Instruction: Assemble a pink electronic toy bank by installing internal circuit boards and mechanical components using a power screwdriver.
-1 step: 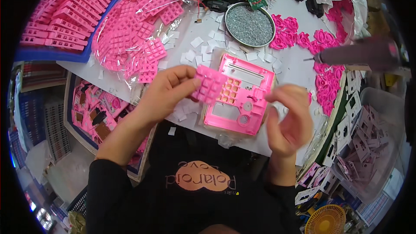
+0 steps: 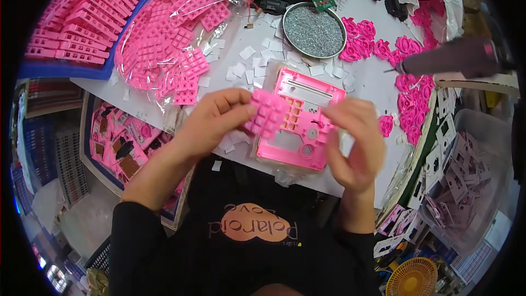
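Pink keypads [image 2: 159,44] lie in a clear plastic bag [image 2: 229,28]; my left hand [image 2: 211,120] pinches a single keypad [image 2: 267,116] over the left part of a pink casing [image 2: 303,124]; my right hand [image 2: 359,145], released and loosely curled, is at its right.

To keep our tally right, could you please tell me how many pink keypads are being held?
1: the pink keypad in the left hand; none shows in the right hand. The heaped keypads at the clear plastic bag lie unheld, some possibly hidden.
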`<state>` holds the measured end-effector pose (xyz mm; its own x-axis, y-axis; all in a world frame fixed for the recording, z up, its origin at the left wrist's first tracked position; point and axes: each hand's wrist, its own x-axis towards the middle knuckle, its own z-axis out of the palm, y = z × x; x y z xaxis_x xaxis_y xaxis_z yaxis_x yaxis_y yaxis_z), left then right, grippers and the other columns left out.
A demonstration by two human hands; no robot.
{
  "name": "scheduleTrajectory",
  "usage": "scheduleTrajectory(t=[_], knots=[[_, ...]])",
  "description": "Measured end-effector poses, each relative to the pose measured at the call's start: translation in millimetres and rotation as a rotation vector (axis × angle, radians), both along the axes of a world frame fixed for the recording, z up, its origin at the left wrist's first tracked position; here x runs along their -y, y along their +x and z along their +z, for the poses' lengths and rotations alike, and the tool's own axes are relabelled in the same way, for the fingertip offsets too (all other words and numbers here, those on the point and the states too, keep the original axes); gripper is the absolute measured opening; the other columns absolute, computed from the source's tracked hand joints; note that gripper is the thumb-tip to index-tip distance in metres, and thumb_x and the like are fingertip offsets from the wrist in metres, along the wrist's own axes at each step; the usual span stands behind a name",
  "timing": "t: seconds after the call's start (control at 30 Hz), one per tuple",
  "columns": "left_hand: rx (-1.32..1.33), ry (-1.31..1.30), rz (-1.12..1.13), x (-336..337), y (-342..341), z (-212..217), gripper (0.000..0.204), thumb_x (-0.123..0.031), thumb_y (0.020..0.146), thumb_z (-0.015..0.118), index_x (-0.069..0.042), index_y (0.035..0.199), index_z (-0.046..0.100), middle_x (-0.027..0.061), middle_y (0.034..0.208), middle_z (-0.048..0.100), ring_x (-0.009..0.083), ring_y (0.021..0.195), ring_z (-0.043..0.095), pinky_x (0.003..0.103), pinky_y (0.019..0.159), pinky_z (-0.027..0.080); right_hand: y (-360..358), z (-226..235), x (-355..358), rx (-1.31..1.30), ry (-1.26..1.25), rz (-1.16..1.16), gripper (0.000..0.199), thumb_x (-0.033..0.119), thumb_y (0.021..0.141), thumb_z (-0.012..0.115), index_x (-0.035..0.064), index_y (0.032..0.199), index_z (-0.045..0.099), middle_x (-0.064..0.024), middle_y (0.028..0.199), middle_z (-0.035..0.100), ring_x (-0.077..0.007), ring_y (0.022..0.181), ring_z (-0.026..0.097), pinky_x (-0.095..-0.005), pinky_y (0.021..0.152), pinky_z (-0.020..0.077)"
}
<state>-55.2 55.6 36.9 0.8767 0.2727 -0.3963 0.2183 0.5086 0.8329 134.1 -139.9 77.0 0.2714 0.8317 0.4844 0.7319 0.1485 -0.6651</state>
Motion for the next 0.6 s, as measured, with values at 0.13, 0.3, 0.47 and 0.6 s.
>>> scheduleTrajectory(t=[0.13, 0.3, 0.47, 0.6], knots=[[0.01, -0.514, -0.188, 23, -4, 1, 0.033, -0.019, 0.102, 0.061, 0.001, 0.128, 0.059, 0.0038, 0.103, 0.069, 0.0122, 0.09, 0.067, 0.028, 0.08, 0.055, -1, -4, -28, -0.13, -0.088, 0.29, 0.028, -0.002, 0.078, 0.072, 0.0042, 0.105, 0.07, -0.0112, 0.101, 0.068, -0.0309, 0.095, 0.062, -0.0381, 0.079, 0.0497], [-0.031, 0.45, -0.198, 13, -16, 12, 0.037, -0.018, 0.097, 0.065, -0.001, 0.129, 0.06, 0.0057, 0.105, 0.07, 0.0136, 0.086, 0.065, 0.027, 0.071, 0.053, 14, -4, -18, -0.336, -0.312, 0.479, 0.022, 0.012, 0.082, 0.075, 0.0071, 0.103, 0.069, -0.0068, 0.091, 0.068, -0.0273, 0.086, 0.062, -0.0384, 0.074, 0.0496], [-0.088, 1.29, 0.021, -102, 33, 23, 0.028, -0.022, 0.094, 0.065, -0.004, 0.115, 0.069, 0.006, 0.097, 0.07, 0.0127, 0.081, 0.062, 0.031, 0.071, 0.05, 25, -15, -48, 0.086, -0.521, 0.375, 0.015, 0.018, 0.087, 0.069, 0.0056, 0.094, 0.065, -0.0111, 0.088, 0.067, -0.0336, 0.087, 0.063, -0.044, 0.075, 0.051], [-0.286, 1.397, -0.008, -162, 77, 21, 0.032, -0.029, 0.092, 0.067, 0.0, 0.105, 0.071, 0.0103, 0.086, 0.071, 0.0176, 0.073, 0.064, 0.033, 0.069, 0.051, 30, -20, -76, 0.279, -0.614, 0.352, 0.017, 0.02, 0.087, 0.067, 0.0051, 0.096, 0.064, -0.0122, 0.092, 0.067, -0.0334, 0.092, 0.063, -0.046, 0.078, 0.0516]])
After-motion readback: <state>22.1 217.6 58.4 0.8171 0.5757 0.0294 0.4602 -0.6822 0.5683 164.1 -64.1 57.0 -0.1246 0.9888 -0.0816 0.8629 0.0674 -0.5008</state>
